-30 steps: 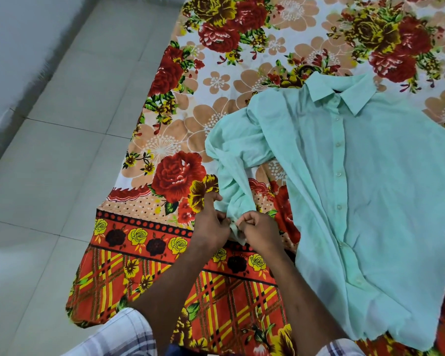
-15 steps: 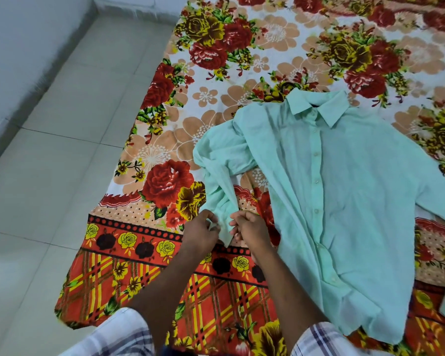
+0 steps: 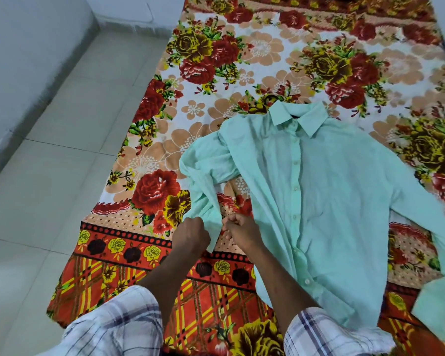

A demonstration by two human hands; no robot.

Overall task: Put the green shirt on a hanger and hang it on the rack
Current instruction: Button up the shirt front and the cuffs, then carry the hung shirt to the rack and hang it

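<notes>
The green shirt [image 3: 311, 201] lies front up and buttoned on a floral bedsheet [image 3: 267, 60], collar away from me. Its left sleeve is bunched and runs down toward my hands. My left hand [image 3: 192, 233] grips the cuff end of that sleeve from the left. Just to the right, my right hand [image 3: 240, 231] pinches the same cuff with curled fingers. The shirt's other sleeve trails off to the lower right edge. No hanger or rack is in view.
The sheet's red plaid border [image 3: 144, 276] hangs toward me. A pale tiled floor [image 3: 49, 188] lies to the left, bounded by a grey wall [image 3: 23, 47] at the far left.
The view has tilted up and back, showing more of the sheet. Both hands stay on the sleeve cuff, now slightly farther apart, with the cuff pulled between them.
</notes>
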